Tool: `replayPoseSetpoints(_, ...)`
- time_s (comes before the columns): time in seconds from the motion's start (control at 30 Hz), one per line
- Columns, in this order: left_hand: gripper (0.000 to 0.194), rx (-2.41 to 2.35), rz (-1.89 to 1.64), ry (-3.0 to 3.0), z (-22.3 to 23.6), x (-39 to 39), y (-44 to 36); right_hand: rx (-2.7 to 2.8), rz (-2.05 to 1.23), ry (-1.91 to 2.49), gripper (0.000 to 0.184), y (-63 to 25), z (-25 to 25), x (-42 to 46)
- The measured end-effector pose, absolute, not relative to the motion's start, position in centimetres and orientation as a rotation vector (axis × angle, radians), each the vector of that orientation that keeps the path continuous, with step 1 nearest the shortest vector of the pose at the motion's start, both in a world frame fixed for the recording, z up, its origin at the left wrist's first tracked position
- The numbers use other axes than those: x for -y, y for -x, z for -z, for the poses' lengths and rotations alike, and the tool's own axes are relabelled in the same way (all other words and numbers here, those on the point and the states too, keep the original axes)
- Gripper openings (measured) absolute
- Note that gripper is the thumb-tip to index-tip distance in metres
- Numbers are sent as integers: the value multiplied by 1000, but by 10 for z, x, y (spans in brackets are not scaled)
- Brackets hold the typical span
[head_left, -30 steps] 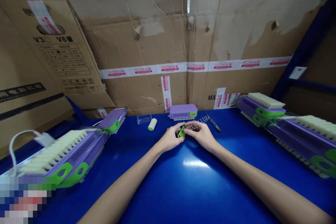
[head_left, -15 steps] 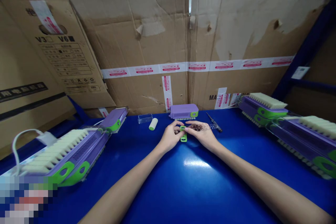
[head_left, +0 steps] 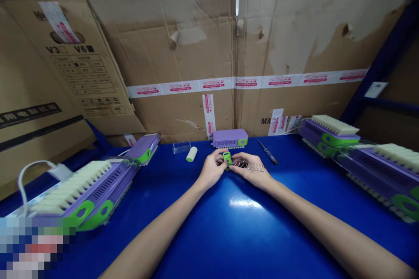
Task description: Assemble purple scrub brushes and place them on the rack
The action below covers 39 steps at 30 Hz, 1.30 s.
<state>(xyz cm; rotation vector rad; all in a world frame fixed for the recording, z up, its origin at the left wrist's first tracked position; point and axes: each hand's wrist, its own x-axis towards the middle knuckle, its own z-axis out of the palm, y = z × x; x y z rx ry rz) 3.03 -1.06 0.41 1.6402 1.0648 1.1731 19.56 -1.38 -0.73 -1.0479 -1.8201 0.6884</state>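
My left hand [head_left: 212, 169] is closed, its thumb and fingers pinching a small bright green plastic piece [head_left: 226, 156] with a slot in its upper end. From beside that piece a loose metal coil spring [head_left: 255, 166] stretches to the right across the back of my right hand [head_left: 253, 174]. My right hand is closed too, with thumb and forefinger at the spring's near end and against the green piece. Whether the spring is joined to the piece is hidden by the fingers. Behind my hands stands a purple case [head_left: 230, 138] with a green end and pale bristles beneath.
A cream roll with a green end [head_left: 191, 154] lies by a clear plastic box [head_left: 181, 147] at back left. A dark pointed tool [head_left: 267, 152] rests at back right. Purple-green bristled units [head_left: 98, 192] line the left; more [head_left: 369, 168] line the right. Cardboard [head_left: 183, 52] walls the back.
The green piece has been tilted and raised slightly between my fingers. The coil spring has swung lower over my right hand, away from the dark tool.
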Motion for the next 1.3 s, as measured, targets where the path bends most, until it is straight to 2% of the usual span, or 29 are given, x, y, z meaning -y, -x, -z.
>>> replayPoseSetpoints(0.13, 38, -1050, -1167, -1622, -5, 11, -31, 2028, -382, 929, 35, -198, 5, 16)
replayPoseSetpoints(0.27, 39, -1019, -1161, -1614, -6, 12, -32, 2149, -170, 763, 28, -199, 3, 16)
replayPoseSetpoints(0.57, 41, -985, -1139, -1614, -3, 9, -30, 2040, -271, 770, 17, -200, 1, 17)
replayPoseSetpoints(0.87, 44, -1021, -1116, -1609, -3, 8, -29, 2141, -261, 683, 21, -201, 0, 15)
replayPoseSetpoints(1.3, 51, -1007, -1080, -1651, -5, 11, -33, 2089, -206, 847, 17, -199, 8, 11)
